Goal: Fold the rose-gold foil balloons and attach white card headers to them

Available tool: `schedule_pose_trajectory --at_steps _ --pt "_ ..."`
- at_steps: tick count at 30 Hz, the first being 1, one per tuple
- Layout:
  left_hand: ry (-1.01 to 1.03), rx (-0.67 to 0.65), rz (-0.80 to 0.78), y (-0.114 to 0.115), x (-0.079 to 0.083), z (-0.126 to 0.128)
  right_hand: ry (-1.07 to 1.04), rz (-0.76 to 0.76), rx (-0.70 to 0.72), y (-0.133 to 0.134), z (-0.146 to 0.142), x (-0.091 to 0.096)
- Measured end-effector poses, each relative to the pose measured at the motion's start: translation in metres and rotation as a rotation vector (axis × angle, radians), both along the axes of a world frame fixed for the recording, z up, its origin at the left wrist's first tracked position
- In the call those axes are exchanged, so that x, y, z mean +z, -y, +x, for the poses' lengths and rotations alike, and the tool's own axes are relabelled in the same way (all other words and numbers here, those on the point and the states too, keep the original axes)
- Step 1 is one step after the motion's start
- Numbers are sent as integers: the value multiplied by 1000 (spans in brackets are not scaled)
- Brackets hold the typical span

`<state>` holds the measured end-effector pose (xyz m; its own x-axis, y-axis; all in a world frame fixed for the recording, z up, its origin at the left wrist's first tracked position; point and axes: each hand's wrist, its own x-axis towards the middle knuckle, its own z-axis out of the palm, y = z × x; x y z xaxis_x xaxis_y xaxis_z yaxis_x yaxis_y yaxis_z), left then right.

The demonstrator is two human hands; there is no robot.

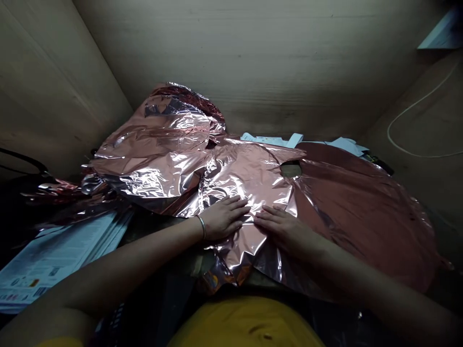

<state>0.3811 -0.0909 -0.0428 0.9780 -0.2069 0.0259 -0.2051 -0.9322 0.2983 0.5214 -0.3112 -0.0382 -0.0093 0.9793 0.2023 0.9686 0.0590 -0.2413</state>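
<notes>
A shiny rose-gold foil balloon [242, 168], large and looking flat, is spread across the surface in front of me. Its crinkled left part [159, 144] is raised and folded over, while the rounded right part [361, 207] lies smoother. My left hand [222, 218], with a silver bangle at the wrist, rests palm down on the middle of the foil, fingers stretched out. Close to it, fingertips pointing inward, my right hand [278, 224] also lies flat on the foil. Neither hand grips anything. A small gap [291, 169] shows between the foil parts.
A stack of printed papers [68, 255] lies at the left. More papers [271, 140] show behind the foil against the back wall [246, 62]. A white cable [401, 113] hangs on the right wall. Foil strips [61, 190] bunch at the far left.
</notes>
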Motion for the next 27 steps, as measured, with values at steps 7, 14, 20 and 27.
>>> schedule_pose_trajectory --at_steps 7,14,20,27 --pt "-181 104 -462 -14 38 -12 -433 10 -216 7 -7 38" --pt "-80 -53 -553 7 31 -42 -409 -143 -158 82 -19 42" --pt "-56 19 -564 12 24 -46 -617 20 -361 91 -22 10" --pt "-9 384 -723 3 28 -35 -634 -54 -869 54 11 4"
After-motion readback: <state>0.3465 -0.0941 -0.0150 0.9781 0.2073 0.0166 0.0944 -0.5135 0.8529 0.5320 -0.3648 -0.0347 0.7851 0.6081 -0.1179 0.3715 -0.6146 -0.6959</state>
